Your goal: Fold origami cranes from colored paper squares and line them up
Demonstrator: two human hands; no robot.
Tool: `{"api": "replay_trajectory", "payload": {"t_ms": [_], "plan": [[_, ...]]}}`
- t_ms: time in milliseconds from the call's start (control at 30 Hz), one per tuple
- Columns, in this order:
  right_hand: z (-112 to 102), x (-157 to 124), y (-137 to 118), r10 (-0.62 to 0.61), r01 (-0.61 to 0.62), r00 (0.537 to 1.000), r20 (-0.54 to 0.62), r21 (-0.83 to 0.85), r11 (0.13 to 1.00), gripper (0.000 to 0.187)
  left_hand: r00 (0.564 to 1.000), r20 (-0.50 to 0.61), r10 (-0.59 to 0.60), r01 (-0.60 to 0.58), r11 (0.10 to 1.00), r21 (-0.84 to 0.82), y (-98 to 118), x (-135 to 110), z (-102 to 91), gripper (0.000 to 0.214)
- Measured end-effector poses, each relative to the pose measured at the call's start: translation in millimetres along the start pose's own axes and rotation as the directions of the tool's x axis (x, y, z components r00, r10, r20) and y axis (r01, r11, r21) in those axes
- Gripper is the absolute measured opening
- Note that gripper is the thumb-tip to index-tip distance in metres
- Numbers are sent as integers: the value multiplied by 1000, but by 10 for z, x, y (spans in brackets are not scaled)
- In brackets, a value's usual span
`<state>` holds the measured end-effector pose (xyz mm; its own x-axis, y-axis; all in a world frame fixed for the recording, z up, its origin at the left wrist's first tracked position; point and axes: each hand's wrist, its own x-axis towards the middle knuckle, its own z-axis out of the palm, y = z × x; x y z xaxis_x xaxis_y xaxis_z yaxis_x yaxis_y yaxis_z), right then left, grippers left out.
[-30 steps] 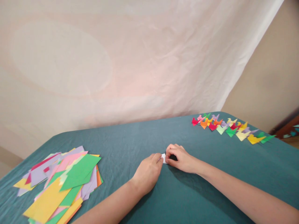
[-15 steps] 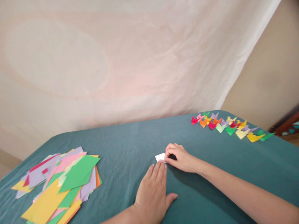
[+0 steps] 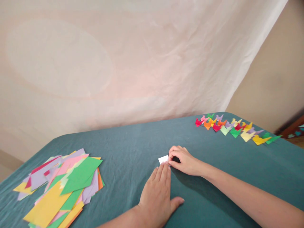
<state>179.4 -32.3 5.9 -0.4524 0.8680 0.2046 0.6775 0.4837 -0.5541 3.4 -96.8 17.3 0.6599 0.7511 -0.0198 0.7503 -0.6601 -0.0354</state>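
Note:
A small white folded paper (image 3: 162, 159) lies on the teal tablecloth (image 3: 133, 142) near the middle. My right hand (image 3: 182, 160) rests curled on the cloth with its fingertips pressed on the paper's right edge. My left hand (image 3: 158, 196) lies flat on the cloth just in front of the paper, fingers stretched out together, fingertips almost touching it and holding nothing.
A loose pile of coloured paper sheets (image 3: 61, 186) lies at the left front. A row of several small folded paper figures (image 3: 234, 129) in mixed colours runs along the far right. A pale cloth backdrop (image 3: 118, 63) hangs behind the table.
My left hand has let go of the white paper, drawn back toward me and flattened on the cloth. The right hand has stayed on the paper.

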Motion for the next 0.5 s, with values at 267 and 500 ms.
{"api": "replay_trajectory", "payload": {"t_ms": [267, 500], "plan": [[11, -4, 15, 2, -1, 1000, 8, -3, 1000, 5, 1000, 16, -21, 22, 999, -26, 8, -9, -16, 78], [8, 0, 1, -6, 6, 1000, 6, -7, 1000, 7, 999, 26, -34, 34, 999, -23, 7, 8, 30, 78]]}}
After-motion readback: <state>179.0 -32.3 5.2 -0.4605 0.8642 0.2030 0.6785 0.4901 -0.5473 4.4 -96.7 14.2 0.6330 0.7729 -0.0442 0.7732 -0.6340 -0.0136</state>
